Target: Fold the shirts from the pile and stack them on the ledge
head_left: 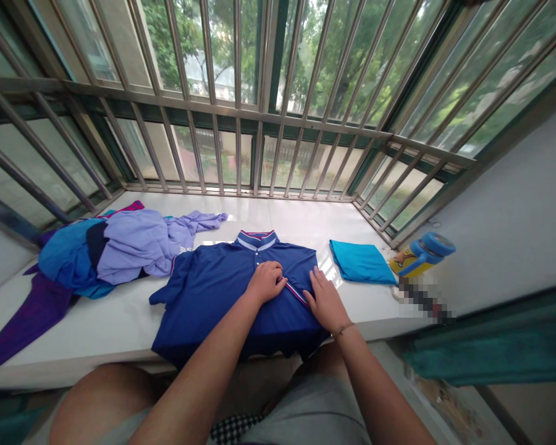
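Observation:
A dark blue polo shirt (pixel 213 296) with a striped collar lies flat on the white windowsill (pixel 120 321), its hem hanging over the front edge. My left hand (pixel 265 281) rests on the shirt's chest with the fingers curled, pinching the fabric near the red-trimmed fold. My right hand (pixel 325 301) lies flat beside it on the shirt's right side, fingers stretched out and pressing the folded edge down.
A heap of clothes (pixel 111 253) in lilac, blue and purple lies at the left of the sill. A folded teal garment (pixel 361 262) sits to the right, next to a yellow and blue bottle (pixel 421 254). Metal window bars (pixel 241 117) close off the back.

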`<state>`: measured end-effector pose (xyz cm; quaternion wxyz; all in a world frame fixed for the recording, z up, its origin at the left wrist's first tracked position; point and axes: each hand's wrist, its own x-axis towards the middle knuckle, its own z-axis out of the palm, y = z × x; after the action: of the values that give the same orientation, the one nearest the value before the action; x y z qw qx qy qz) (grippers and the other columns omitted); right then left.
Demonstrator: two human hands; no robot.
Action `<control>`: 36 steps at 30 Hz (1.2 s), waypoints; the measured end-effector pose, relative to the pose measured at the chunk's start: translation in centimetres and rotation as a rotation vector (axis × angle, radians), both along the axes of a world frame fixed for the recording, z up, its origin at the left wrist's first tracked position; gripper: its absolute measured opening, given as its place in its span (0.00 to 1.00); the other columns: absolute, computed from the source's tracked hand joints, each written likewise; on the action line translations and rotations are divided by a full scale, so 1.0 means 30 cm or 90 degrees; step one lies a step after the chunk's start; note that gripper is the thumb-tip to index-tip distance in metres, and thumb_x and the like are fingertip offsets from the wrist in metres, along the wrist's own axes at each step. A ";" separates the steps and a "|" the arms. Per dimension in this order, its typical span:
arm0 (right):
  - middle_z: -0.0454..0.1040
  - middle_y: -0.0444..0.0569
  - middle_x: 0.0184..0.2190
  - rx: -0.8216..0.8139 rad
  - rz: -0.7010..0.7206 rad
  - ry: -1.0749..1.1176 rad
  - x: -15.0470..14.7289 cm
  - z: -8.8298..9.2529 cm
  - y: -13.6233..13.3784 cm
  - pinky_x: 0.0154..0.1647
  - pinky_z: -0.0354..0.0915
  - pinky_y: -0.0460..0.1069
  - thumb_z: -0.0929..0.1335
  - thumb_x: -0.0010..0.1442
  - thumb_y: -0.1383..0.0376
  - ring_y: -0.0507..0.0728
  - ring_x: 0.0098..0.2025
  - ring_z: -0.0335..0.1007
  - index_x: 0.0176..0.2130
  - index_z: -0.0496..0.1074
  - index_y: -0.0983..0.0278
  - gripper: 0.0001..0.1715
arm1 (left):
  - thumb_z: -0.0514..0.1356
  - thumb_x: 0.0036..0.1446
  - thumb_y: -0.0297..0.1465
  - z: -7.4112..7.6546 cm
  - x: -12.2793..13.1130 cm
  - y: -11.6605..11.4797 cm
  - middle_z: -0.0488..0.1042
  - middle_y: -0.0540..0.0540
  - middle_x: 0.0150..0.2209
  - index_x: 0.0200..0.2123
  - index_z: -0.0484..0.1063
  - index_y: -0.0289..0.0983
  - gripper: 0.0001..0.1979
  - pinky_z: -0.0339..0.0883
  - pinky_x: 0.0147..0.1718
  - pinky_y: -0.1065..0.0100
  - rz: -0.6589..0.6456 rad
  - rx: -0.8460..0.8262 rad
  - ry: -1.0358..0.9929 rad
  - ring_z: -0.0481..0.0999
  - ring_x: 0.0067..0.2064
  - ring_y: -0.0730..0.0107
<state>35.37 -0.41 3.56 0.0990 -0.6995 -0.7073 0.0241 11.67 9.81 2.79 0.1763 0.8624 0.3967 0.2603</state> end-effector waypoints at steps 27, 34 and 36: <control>0.83 0.56 0.38 -0.018 -0.317 0.044 0.082 -0.059 -0.169 0.36 0.61 0.52 0.60 0.77 0.61 0.63 0.39 0.81 0.50 0.75 0.61 0.16 | 0.51 0.75 0.40 -0.039 0.464 0.230 0.60 0.41 0.78 0.74 0.65 0.46 0.27 0.45 0.76 0.35 -0.041 -0.062 0.119 0.57 0.78 0.48; 0.82 0.57 0.41 0.061 -0.274 0.116 0.115 -0.061 -0.234 0.45 0.67 0.54 0.60 0.75 0.59 0.64 0.43 0.79 0.54 0.75 0.63 0.19 | 0.51 0.75 0.42 -0.069 0.450 0.243 0.57 0.40 0.79 0.76 0.62 0.44 0.30 0.41 0.77 0.35 -0.039 -0.054 0.102 0.55 0.79 0.48; 0.81 0.59 0.46 0.098 -0.216 0.099 0.108 -0.063 -0.233 0.51 0.67 0.55 0.62 0.74 0.57 0.65 0.48 0.77 0.56 0.74 0.64 0.20 | 0.52 0.75 0.43 -0.067 0.449 0.238 0.57 0.39 0.79 0.76 0.62 0.43 0.30 0.41 0.77 0.34 -0.043 -0.048 0.104 0.55 0.79 0.48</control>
<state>38.62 -7.40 1.67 0.2095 -0.7949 -0.5693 0.0069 25.16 16.95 0.76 0.1848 0.8865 0.3897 0.1677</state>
